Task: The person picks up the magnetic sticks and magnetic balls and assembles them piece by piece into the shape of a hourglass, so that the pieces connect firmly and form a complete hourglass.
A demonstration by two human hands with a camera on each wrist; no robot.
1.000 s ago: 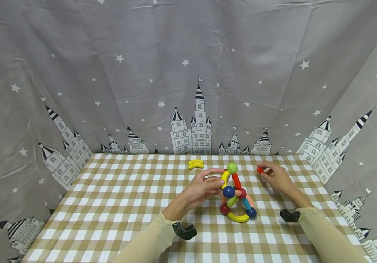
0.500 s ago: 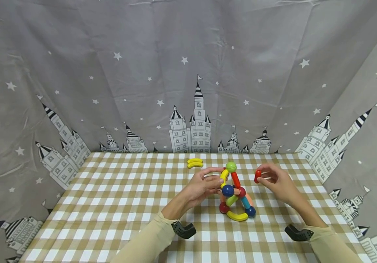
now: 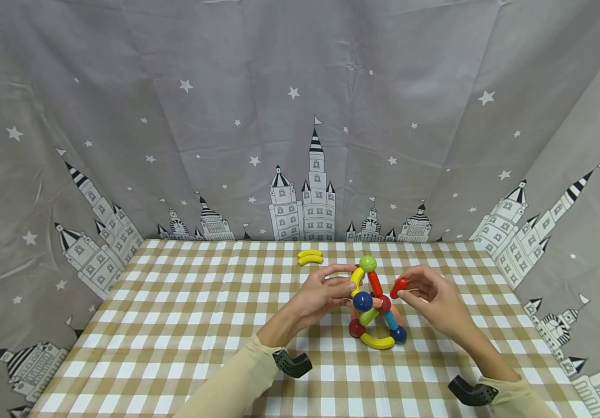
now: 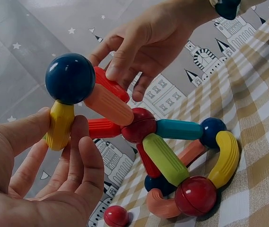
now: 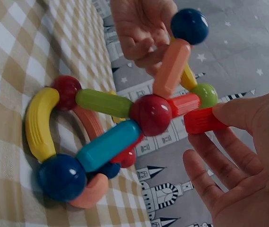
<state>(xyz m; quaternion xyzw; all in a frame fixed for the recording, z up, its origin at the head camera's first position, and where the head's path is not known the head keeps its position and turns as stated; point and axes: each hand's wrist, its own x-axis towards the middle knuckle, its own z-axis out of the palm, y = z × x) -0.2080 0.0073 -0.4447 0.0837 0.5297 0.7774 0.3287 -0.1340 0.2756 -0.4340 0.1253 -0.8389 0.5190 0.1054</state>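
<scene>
A structure of coloured rods and balls stands on the checked cloth, with a dark red ball [image 5: 151, 115] at its middle joint. My left hand [image 3: 323, 296] pinches its upper yellow curved rod [image 4: 60, 125], just beneath a blue ball [image 4: 70, 78]. A green ball [image 3: 367, 263] tops the structure. Between thumb and fingers, my right hand [image 3: 438, 302] pinches a short red rod [image 5: 205, 120]. That rod is close to the structure's right side; whether it touches I cannot tell. Lower down are a teal rod [image 5: 108, 145], a light green rod [image 4: 166, 159] and a yellow curved rod [image 3: 377, 341].
Two yellow curved rods [image 3: 310, 257] lie side by side towards the back of the checked tablecloth [image 3: 174, 325]. A loose-looking red ball [image 4: 116, 215] shows low in the left wrist view. Behind the table hangs a grey curtain [image 3: 216, 116] printed with castles.
My right hand has brought the red rod leftward, up to the structure, turning it more upright on the way. The left hand keeps its grip in about the same place.
</scene>
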